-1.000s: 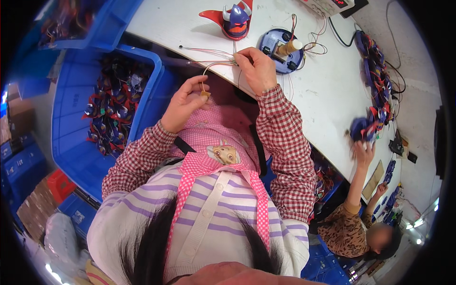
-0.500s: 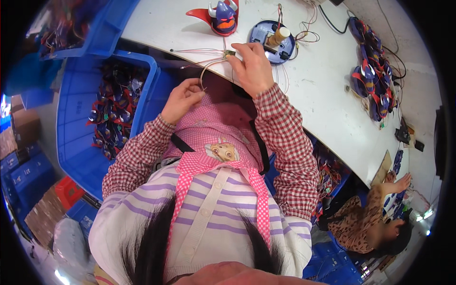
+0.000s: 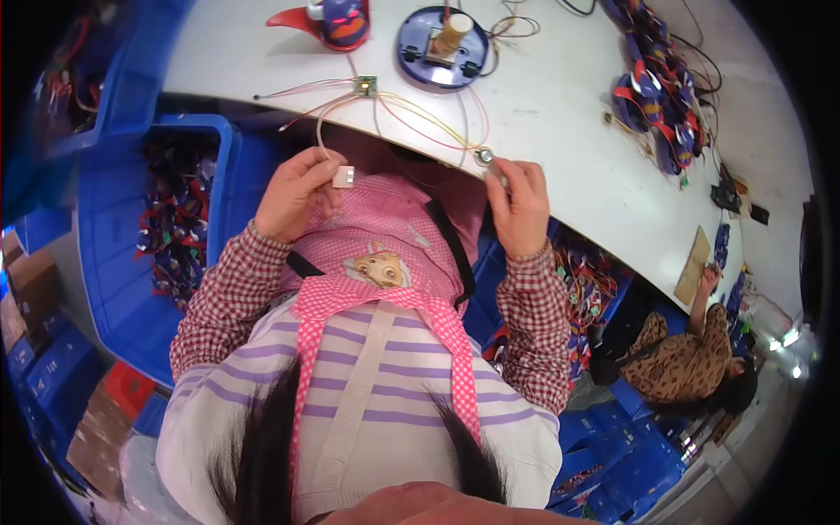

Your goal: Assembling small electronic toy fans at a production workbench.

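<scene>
My left hand (image 3: 302,194) pinches a small white square part (image 3: 344,177) just off the table's front edge. A pale cable (image 3: 319,129) runs from beside those fingers up to a small green circuit board (image 3: 366,86) on the table. My right hand (image 3: 522,206) has its thumb and forefinger closed at a small round silver part (image 3: 484,156) over the edge. Yellow and red wires (image 3: 429,120) join that part to the board. Behind the board stands a purple horned figure head (image 3: 345,24) with a red wing-like piece. Right of it is a round blue base (image 3: 443,72) with a tan post.
On the left, a blue bin (image 3: 114,262) holds many figure heads; another bin (image 3: 136,74) is above it. More heads (image 3: 652,105) lie along the white table's (image 3: 560,131) far right. Another person (image 3: 674,359) sits at lower right, one hand at the table.
My right hand has left the circuit board and moved right and nearer, now holding the round silver part. The white square part now shows in my left hand. The whole view has shifted.
</scene>
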The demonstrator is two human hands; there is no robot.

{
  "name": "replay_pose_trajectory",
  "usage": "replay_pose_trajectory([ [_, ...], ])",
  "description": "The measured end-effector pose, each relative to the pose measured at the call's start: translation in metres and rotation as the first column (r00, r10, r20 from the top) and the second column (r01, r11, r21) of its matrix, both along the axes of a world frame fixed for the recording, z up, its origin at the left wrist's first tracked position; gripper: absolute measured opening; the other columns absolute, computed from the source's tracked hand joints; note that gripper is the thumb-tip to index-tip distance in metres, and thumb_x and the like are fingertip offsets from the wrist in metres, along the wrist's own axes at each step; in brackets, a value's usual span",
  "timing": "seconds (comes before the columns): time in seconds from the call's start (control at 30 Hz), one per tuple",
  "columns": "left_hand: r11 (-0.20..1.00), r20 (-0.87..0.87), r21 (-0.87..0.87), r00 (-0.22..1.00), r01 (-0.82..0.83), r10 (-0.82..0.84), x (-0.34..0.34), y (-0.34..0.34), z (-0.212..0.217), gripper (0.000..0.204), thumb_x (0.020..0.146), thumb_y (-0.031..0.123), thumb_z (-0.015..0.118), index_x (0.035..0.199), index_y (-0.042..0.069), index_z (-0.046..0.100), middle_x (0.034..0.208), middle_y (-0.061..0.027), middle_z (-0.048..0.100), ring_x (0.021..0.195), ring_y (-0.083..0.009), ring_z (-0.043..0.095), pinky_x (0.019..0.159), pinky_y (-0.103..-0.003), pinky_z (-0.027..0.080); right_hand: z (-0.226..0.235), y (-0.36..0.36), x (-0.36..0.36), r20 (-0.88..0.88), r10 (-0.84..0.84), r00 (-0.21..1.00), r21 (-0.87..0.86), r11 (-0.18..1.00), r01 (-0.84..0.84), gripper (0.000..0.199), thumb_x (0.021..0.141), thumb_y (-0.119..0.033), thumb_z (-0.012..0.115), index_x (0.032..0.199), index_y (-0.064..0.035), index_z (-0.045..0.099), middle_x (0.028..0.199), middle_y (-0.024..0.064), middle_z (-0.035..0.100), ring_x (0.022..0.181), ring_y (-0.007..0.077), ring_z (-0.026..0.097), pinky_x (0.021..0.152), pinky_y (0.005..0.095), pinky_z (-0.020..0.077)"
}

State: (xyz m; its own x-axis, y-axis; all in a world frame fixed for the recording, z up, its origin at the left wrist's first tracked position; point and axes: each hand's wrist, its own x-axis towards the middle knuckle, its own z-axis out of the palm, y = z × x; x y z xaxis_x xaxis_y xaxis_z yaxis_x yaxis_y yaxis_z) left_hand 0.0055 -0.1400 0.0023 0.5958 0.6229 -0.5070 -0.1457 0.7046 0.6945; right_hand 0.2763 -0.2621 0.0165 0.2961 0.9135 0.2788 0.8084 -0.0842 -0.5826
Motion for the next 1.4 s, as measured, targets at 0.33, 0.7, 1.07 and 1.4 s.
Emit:
replay_pose_trajectory([
  [0.33, 0.998, 0.011, 0.032, 0.999, -0.049, 0.048, 0.003, 0.006, 0.005, 0.014, 0.091, 0.011, 0.053, 0.099, 0.001, 0.054, 0.078, -0.0078, 0.058, 0.053, -0.0109, 0.057, 0.046, -0.018, 0.046, 0.005, 0.023, -0.008, 0.069, 0.004, 0.998, -0.054, 0.999, 0.0, 0.023, 0.079, -0.006, 0.064, 0.1, -0.0014, 0.06, 0.087, 0.0075, 0.054, 0.069, 0.0187, 0.051, 0.061, 0.0253, 0.0438],
  [0.7, 0.997, 0.075, 0.043, 0.995, -0.065, 0.062, 0.004, 0.012, 0.011, 0.012, 0.091, 0.009, 0.051, 0.098, 0.0, 0.054, 0.079, -0.0091, 0.059, 0.056, -0.0115, 0.057, 0.047, -0.018, 0.047, 0.008, 0.027, -0.01, -0.4, 0.004, 0.917, -0.139, 0.988, -0.065, 0.019, 0.082, -0.003, 0.061, 0.1, 0.0006, 0.059, 0.083, 0.0047, 0.058, 0.069, 0.0117, 0.051, 0.064, 0.0217, 0.043],
  [1.07, 0.997, 0.136, 0.04, 0.989, -0.066, 0.06, -0.002, 0.017, 0.018, 0.012, 0.091, 0.007, 0.05, 0.099, -0.001, 0.054, 0.078, -0.0095, 0.06, 0.054, -0.0107, 0.057, 0.046, -0.018, 0.048, 0.012, 0.039, -0.014, -0.162, 0.032, 0.986, -0.142, 0.988, -0.056, 0.021, 0.081, -0.004, 0.06, 0.102, -0.0003, 0.059, 0.086, 0.0077, 0.056, 0.069, 0.0153, 0.051, 0.064, 0.0234, 0.0441],
  [1.4, 0.996, 0.131, 0.048, 0.989, -0.072, 0.065, 0.001, 0.021, 0.024, 0.012, 0.09, 0.007, 0.051, 0.098, -0.001, 0.054, 0.077, -0.0087, 0.06, 0.054, -0.0099, 0.056, 0.045, -0.017, 0.047, 0.022, 0.039, -0.019, 0.133, -0.065, 0.989, 0.011, 0.998, 0.064, 0.026, 0.077, -0.006, 0.065, 0.102, -0.0008, 0.057, 0.088, 0.0089, 0.054, 0.069, 0.0207, 0.054, 0.062, 0.0291, 0.046],
])
